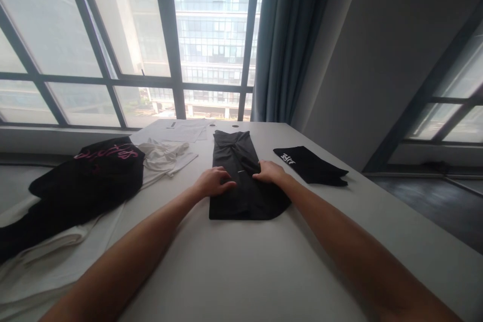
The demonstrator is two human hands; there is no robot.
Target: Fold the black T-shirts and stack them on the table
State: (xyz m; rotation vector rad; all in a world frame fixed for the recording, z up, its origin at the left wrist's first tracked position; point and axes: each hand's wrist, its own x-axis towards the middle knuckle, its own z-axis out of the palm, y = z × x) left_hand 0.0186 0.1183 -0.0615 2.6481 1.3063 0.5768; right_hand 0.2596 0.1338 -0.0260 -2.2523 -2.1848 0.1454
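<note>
A dark grey garment [241, 204], partly folded into a long strip with a small white mark, lies on the white table in front of me. Its far end is creased, and its near right corner slants outward. On its left edge rests my left hand [215, 181], fingers bent over the cloth and thumb held apart from them. My right hand [270, 172] is closed on the right edge of the garment, with fabric bunched beside its fingertips; the exact grip is partly hidden.
To the right lies a folded black garment [307, 165] with white lettering. A black garment with pink lettering [101, 176] is heaped at the left, beside crumpled white cloth [162, 158]. White sheets [184, 130] lie on the far part of the table [241, 271], before the windows.
</note>
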